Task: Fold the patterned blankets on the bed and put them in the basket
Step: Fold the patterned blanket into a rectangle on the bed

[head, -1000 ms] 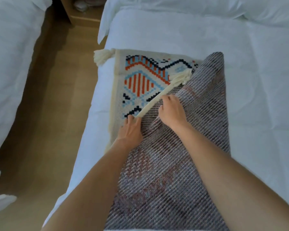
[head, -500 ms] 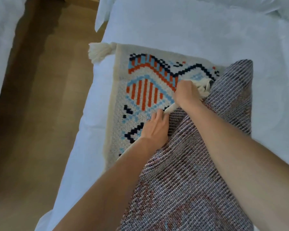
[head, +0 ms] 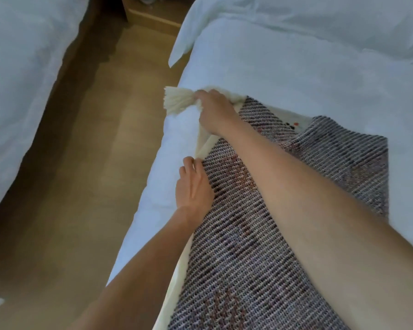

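While I watch through the head camera, the patterned blanket [head: 248, 246] lies folded over on the white bed [head: 296, 67], its grey-woven underside facing up along the bed's left edge. Only a sliver of the coloured face, with black and orange dots, shows at the far fold near the right forearm. My right hand [head: 215, 113] reaches across to the blanket's far left corner, its fingers curled around the cream edge just beside the cream tassel [head: 177, 102], which sticks out over the side of the mattress. That grip is clamped on the blanket corner. My left hand [head: 193, 186] sits nearer to me on the same left border, its fingertips [head: 188, 161] bent at the cream hem where it meets the sheet; they touch the edge, but I cannot tell whether they pinch it or merely press on it. Beyond the mattress, a wooden floor [head: 81, 186] runs between this bed and a second white bed [head: 22, 67] at left.
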